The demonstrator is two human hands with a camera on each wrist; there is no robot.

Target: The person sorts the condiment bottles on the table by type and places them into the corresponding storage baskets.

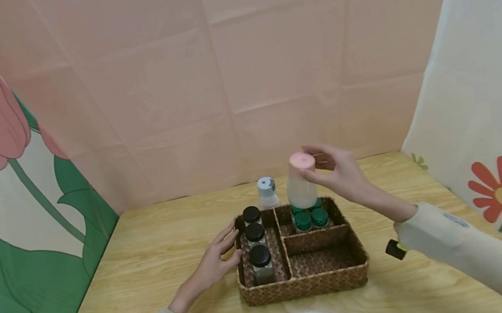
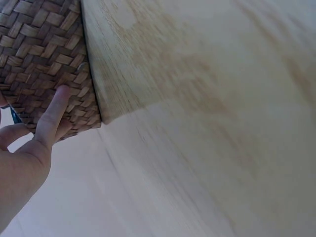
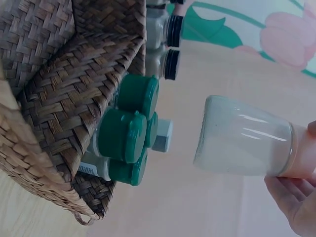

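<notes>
My right hand [image 1: 342,173] pinches the pink lid of a frosted, whitish bottle [image 3: 247,138], upright in the head view. Below the bottle, apart from it, several green-capped jars [image 3: 121,133] stand in the back right compartment of a woven basket [image 1: 305,287]. My left hand [image 1: 215,262] rests against the basket's left side; one finger [image 2: 55,111] presses the woven outer wall. Three black-lidded jars [image 1: 259,256] line the left compartment. The front right compartment of the basket holds nothing visible.
Behind the basket stands a clear bottle with a grey-blue cap [image 1: 266,186]. The basket sits on a wood-grain table [image 1: 171,242]. A pink cloth [image 1: 267,68] hangs along the back, with flowered panels at both sides.
</notes>
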